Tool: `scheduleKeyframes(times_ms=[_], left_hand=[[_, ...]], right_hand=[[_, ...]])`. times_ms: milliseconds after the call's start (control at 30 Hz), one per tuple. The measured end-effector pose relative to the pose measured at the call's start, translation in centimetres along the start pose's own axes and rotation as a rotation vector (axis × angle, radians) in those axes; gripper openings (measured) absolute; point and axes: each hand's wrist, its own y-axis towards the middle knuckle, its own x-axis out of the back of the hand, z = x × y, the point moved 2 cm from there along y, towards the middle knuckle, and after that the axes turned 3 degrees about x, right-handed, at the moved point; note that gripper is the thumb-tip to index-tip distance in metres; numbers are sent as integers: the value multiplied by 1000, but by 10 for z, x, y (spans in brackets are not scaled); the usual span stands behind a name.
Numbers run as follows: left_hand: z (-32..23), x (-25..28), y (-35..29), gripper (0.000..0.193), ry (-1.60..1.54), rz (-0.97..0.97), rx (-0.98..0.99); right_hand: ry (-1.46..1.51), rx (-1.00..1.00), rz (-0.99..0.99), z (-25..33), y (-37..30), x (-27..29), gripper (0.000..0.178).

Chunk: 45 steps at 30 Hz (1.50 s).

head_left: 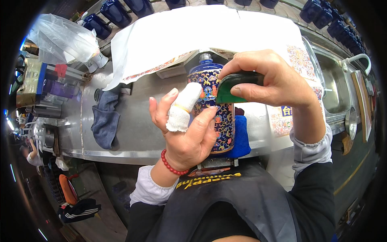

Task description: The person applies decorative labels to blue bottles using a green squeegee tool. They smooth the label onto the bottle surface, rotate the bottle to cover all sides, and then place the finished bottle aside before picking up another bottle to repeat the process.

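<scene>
Here, line by line:

Bottle: a dark blue bottle point(219, 117) with a dense multicoloured pattern on its body and a bare neck at the top; it stands upright near the front edge of the bench, between the two hands.

Left hand: the left hand point(186, 133) is closed loosely round the lower left side of the bottle, thumb pressed on the patterned surface, fingers lifted; its forefinger wears a white cloth wrap point(182, 108), and a red bead bracelet point(171, 166) sits at the wrist.

Right hand: the right hand point(271, 80) pinches a green scraper point(234, 86), curved and dark-edged, between thumb and fingers; the scraper's tip touches the bottle's upper right side.

Under the bottle: a blue cloth pad point(242, 139) lies just beneath and to the right of the bottle, on the bench.

Bench: a metal bench point(133, 129), its front edge running just before the person's dark apron point(225, 201).

On the bench, left: a grey-blue rag point(105, 119) lies crumpled, well apart from the bottle.

Behind the bottle: a large white sheet point(189, 36) covers the far bench, with patterned decal sheets point(300, 60) at its right end and near the right wrist.

Far row: plain dark blue bottles point(115, 12) lie in a row along the back, with more at the upper right.

Upper left: a clear plastic bag point(60, 38) sits above stacked boxes.

Right: a steel sink point(336, 90) with a white handle beside it.
</scene>
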Motion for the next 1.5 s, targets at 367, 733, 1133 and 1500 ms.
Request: scheduleKeyframes(times_ms=[367,733,1133,1500], left_hand=[[-1,-1,-4,34,-9,28,-19],[1,-1,-7,36,-22,42,-34],[32,9,22,32,-128,80,-127],[42,13,38,22,11,121,-408]], right_hand=[[5,-6,21,3,3,0,28],[-69,62,-16,8,3,-2,28],[-158,124,-105,19,-13,-4,33],[-363,221,-157,32,-29,-18,36]])
